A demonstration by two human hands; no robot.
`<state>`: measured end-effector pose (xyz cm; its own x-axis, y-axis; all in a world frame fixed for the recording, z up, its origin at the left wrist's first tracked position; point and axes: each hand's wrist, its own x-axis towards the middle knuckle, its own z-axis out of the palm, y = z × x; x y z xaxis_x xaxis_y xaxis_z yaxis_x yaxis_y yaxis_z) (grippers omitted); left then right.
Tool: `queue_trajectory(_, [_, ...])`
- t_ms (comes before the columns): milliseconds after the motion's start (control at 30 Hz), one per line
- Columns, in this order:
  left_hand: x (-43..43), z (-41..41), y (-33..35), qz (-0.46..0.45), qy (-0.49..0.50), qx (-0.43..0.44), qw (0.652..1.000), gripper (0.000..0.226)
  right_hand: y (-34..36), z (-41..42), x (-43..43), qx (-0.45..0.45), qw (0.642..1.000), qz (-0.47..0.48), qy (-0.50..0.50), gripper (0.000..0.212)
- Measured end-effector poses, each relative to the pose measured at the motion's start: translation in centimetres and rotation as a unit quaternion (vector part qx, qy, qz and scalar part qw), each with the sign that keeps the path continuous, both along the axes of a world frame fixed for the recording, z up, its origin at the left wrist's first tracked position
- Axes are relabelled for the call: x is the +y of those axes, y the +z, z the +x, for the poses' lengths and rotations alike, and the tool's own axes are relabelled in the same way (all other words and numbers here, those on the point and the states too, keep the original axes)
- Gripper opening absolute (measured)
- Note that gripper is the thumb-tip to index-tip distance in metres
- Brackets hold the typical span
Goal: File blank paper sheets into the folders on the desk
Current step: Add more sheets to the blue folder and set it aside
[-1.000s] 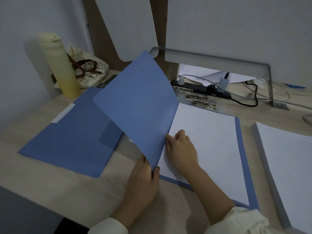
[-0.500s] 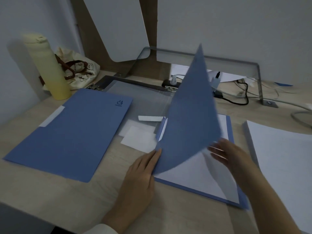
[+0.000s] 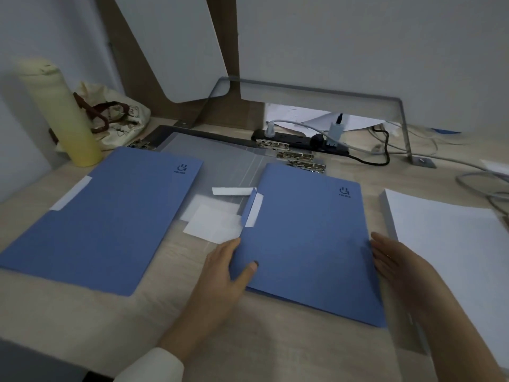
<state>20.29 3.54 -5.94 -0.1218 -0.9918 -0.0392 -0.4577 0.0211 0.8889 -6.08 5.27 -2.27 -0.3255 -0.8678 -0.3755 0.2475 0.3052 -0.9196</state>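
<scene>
**Between the two hands, a closed folder waits to be squared**

Well off to the left of the left hand (image 3: 223,271), a yellow bottle (image 3: 60,114) and a cloth bag (image 3: 115,119) stand at the back of the desk (image 3: 82,312). Nearer that hand lies the left folder (image 3: 102,216), blue, shut and flat. Just beyond the left fingertips, white slips (image 3: 212,221) rest on a clear plastic sleeve (image 3: 220,158).

The left hand is wide and relaxed. Its thumb lies on the cover of the right folder (image 3: 308,244) and its straight fingers run along the folder's left edge. Whether they reach under that edge cannot be told. The right folder lies closed between the two hands, touching both. The right hand (image 3: 396,266) is also spread, fingers straight against the folder's right edge, gripping nothing. Just to the right of it sits the paper stack (image 3: 451,244), thick and apparently far from used up.

The step in hand looks like settling this folder shut. To do it well, the thumb should press the cover down near the spine while both palms nudge the edges true, so that no sheet inside creeps out. A white strip shows at the upper left edge; it may be a label or a sheet's margin, and it is worth a check before the folder is set aside. The right hand should lift clear rather than slide, so as not to drag the stack's top sheets.
</scene>
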Motion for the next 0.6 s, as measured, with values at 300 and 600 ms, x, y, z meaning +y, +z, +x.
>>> queue_trajectory(300, [-2.7,-1.5,2.6,0.183,-0.013,0.139,0.973,0.033,-0.3,0.5,0.4,0.117,0.993,0.008,0.018,0.030])
queue_trajectory(600, [-0.7,-0.1,3.5,0.120,-0.018,0.238,0.964,0.030,1.3,1.2,0.9,0.126,0.991,0.008,0.037,0.026])
